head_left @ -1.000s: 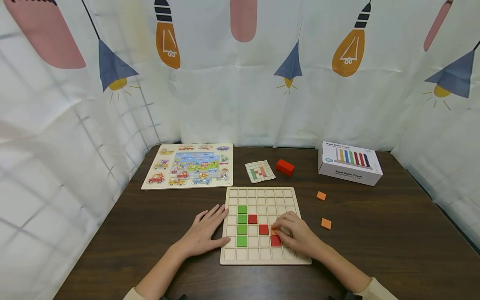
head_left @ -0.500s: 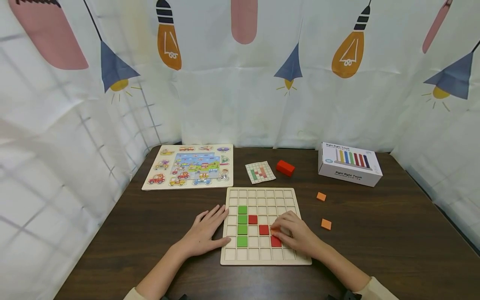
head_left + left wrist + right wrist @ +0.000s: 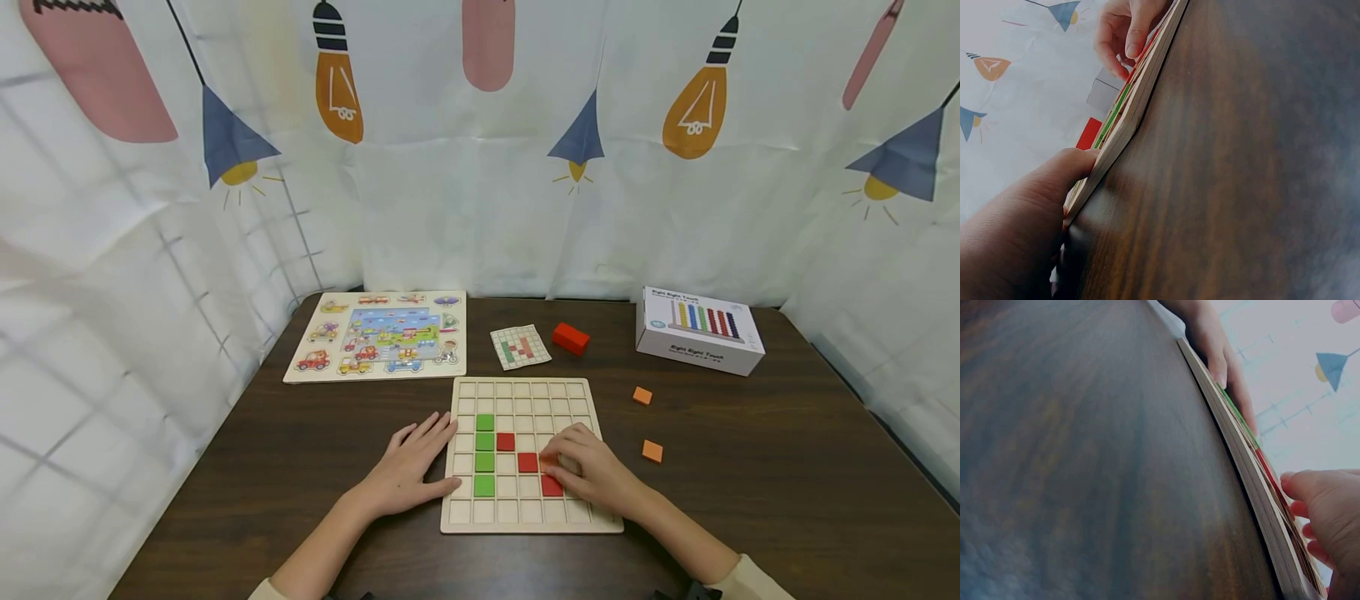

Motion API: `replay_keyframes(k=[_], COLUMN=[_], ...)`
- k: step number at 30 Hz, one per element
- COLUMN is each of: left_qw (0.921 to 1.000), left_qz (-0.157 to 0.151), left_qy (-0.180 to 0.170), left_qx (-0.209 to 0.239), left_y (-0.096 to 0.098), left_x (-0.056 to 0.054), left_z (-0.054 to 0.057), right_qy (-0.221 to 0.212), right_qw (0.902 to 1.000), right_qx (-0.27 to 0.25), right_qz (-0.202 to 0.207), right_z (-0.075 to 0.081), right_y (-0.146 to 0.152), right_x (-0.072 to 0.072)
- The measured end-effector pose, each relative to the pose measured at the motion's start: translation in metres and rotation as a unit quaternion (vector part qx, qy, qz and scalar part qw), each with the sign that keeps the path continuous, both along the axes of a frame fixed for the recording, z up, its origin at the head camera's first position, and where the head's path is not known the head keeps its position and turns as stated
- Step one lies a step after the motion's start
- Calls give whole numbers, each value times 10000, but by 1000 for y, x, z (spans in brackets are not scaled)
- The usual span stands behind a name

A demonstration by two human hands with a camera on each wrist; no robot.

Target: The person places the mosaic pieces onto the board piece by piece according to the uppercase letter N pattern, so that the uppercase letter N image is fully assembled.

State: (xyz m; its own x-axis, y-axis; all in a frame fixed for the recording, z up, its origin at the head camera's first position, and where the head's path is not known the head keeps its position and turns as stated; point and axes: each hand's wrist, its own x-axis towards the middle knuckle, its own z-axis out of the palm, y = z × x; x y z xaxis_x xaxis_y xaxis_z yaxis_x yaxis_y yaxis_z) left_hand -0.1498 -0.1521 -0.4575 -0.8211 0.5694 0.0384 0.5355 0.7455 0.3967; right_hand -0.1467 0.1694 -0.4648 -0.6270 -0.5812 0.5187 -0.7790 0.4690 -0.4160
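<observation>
A pale wooden grid board (image 3: 522, 389) lies in front of me on the dark table. Green tiles fill part of one column, the top one (image 3: 485, 422) level with the left fingertips. Three red tiles step down to the right, among them the middle red tile (image 3: 528, 462). My left hand (image 3: 412, 463) lies flat with spread fingers, thumb and fingertips on the board's left edge. My right hand (image 3: 588, 467) pinches an orange tile (image 3: 545, 461) over a cell right of the middle red tile; the fingers hide most of it. The right wrist view shows the curled right fingers (image 3: 1319, 494) just above the board.
Two loose orange tiles, a nearer one (image 3: 652, 452) and a farther one (image 3: 642, 396), lie right of the board. Behind it are a pattern card (image 3: 521, 347), a red block (image 3: 571, 339), a vehicle picture puzzle (image 3: 307, 377) and a white box (image 3: 697, 346).
The right fingertips have shifted very slightly left, and less of the orange tile shows between them. The left hand stays put on the board's edge.
</observation>
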Motion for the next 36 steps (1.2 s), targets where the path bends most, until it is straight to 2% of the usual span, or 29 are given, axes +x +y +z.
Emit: replay_keyframes(k=[10, 26, 36], left_qw=[10000, 10000, 9999], left_qz=[-24, -7, -16], left_qy=[-2, 4, 122], left_qx=[-15, 49, 105], left_y=[0, 0, 0], left_x=[-1, -1, -1], left_z=[0, -1, -1], right_qy=[39, 216, 349], right_qw=[9995, 9912, 9830], right_qx=[67, -47, 9], right_qz=[-300, -1303, -1801], right_z=[1, 18, 14], right_y=[2, 22, 48], right_x=[0, -9, -26])
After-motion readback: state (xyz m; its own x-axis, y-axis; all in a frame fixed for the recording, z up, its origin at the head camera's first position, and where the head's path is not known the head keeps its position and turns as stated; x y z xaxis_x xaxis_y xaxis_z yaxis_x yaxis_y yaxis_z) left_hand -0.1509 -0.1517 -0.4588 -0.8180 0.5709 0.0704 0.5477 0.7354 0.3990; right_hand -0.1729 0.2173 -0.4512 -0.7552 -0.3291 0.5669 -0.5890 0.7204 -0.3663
